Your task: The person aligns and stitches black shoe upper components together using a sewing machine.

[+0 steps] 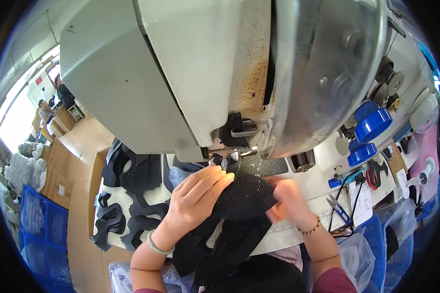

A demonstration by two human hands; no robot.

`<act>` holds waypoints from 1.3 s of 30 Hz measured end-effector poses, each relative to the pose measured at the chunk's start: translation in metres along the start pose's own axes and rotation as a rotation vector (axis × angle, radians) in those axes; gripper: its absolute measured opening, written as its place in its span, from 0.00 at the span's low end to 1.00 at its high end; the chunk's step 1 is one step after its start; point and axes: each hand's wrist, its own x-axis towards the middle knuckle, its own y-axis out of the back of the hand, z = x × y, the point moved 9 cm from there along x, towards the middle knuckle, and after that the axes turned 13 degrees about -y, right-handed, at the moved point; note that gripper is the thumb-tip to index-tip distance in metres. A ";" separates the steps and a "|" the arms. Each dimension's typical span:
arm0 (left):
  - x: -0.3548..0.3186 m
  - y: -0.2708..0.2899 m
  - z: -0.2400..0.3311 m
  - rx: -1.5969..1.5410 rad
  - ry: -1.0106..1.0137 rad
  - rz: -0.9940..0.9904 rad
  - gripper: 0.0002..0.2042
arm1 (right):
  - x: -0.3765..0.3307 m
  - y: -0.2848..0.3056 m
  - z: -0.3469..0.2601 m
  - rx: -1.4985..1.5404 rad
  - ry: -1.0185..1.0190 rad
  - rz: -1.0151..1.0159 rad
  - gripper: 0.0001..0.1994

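Note:
A black mesh piece of material (244, 195), curved like a shoe upper part, lies beneath the working end of a grey industrial machine (181, 63). My left hand (195, 195) pinches its left edge, close to the shiny metal part (234, 157) under the machine head. At the opposite edge, my right hand (291, 200) touches the mesh; motion blur smears its fingers, so its grip is unclear. More black cut pieces (215, 254) hang over the table's front edge, below the mesh.
Stacks of black cut pieces (132, 168) lie left on the white table (310, 188). Scissors (340, 207), cables and a paper slip (361, 207) sit at the right, below blue knobs (371, 124). Blue crates (44, 219) and cardboard boxes (58, 163) stand far left; two people sit or stand beyond.

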 end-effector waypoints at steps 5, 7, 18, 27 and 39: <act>0.008 0.000 0.011 0.020 -0.151 -0.082 0.18 | 0.003 -0.054 0.025 -0.176 0.122 -0.050 0.07; 0.008 0.001 0.012 0.036 -0.139 -0.060 0.15 | 0.011 -0.048 0.021 -0.060 0.305 -0.009 0.08; 0.020 -0.005 0.022 0.198 -0.142 -0.176 0.14 | 0.007 -0.038 0.021 -0.001 0.167 0.041 0.06; 0.022 -0.015 0.024 0.265 -0.197 -0.280 0.17 | 0.008 -0.026 0.012 0.016 0.203 0.080 0.08; 0.012 0.007 -0.037 -0.354 0.129 -0.245 0.18 | 0.011 -0.053 0.013 -0.093 0.068 -0.057 0.17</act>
